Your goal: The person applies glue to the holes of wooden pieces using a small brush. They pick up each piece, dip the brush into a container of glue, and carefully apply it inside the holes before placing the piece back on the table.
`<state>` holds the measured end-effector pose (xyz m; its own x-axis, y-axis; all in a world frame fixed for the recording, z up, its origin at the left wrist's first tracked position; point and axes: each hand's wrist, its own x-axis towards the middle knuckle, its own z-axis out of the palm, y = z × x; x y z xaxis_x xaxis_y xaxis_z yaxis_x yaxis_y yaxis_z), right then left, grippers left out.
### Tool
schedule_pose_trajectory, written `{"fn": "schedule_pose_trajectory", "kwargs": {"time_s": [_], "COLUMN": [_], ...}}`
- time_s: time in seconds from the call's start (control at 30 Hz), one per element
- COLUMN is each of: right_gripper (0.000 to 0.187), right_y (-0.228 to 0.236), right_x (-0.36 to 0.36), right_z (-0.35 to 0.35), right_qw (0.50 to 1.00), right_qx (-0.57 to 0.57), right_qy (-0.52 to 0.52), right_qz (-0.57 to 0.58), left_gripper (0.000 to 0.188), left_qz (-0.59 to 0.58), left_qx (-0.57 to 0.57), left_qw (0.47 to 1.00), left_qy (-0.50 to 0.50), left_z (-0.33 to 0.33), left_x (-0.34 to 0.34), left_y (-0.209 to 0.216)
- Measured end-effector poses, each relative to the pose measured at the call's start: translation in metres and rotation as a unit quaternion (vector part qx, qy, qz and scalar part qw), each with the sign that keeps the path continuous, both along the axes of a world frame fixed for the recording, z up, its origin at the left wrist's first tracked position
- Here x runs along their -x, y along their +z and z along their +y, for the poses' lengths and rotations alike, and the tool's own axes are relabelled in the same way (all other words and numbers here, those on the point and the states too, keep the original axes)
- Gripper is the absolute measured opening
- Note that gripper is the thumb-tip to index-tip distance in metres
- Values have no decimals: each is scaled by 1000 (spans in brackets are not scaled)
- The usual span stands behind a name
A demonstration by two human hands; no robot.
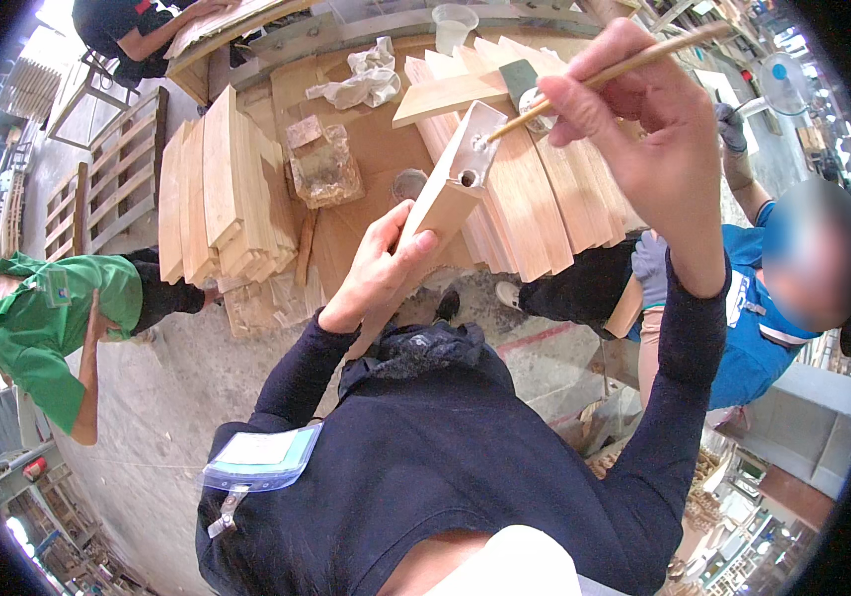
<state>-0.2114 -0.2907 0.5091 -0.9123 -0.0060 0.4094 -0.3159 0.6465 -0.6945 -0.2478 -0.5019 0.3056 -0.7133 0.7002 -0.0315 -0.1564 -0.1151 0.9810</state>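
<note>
My left hand (pixel 381 266) is wrapped around a pale wooden board (pixel 435 221), which is tilted with its end face up. That end has a round dark hole and a whitish wet-looking smear. Pinched in my right hand (pixel 644 129) is a thin wooden stick (pixel 684 44), its lower tip at the smeared end of the board. Just past the board, a stack of pale boards (pixel 544 204) lies on the worktable, with one board (pixel 450 99) across its far end. A small round cup (pixel 408 185) sits close to my left hand.
Another stack of boards (pixel 219 199) stands at left, beside a clear, messy container (pixel 326 164). Behind are a crumpled white cloth (pixel 366 74) and a plastic tub (pixel 453 25). People in blue (pixel 758 348) and green (pixel 68 298) stand right and left; pallets (pixel 127 169) lean farther left.
</note>
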Motion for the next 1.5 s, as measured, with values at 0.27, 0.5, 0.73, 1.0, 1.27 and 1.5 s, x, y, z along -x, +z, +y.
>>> {"fn": "schedule_pose_trajectory", "kwargs": {"time_s": [0.27, 0.5, 0.73, 1.0, 1.27, 1.5], "right_gripper": [8, 12, 18, 16, 12, 15], "right_y": [-50, -97, -114, -115, -108, -118], "right_x": [-25, -22, -41, -50, -26, -46], "right_z": [11, -12, -25, -35, -22, -32], "right_qw": [950, 896, 899, 890, 896, 903], "right_qx": [274, 396, 399, 429, 402, 403], "right_qy": [-66, -110, -90, -69, -99, -56], "right_qz": [132, 166, 156, 141, 160, 140], "left_gripper": [60, 62, 58, 57, 58, 56], "left_qz": [-93, -84, -92, -96, -69, -64], "left_qx": [-84, -98, -104, -111, -89, -77], "left_qw": [990, 990, 989, 988, 991, 993], "left_qy": [-63, -54, -52, -57, -69, -63], "left_z": [-22, -23, -21, -21, -16, -12], "left_x": [13, 10, 11, 10, 8, 10], "left_y": [22, 37, 34, 29, 28, 28]}}
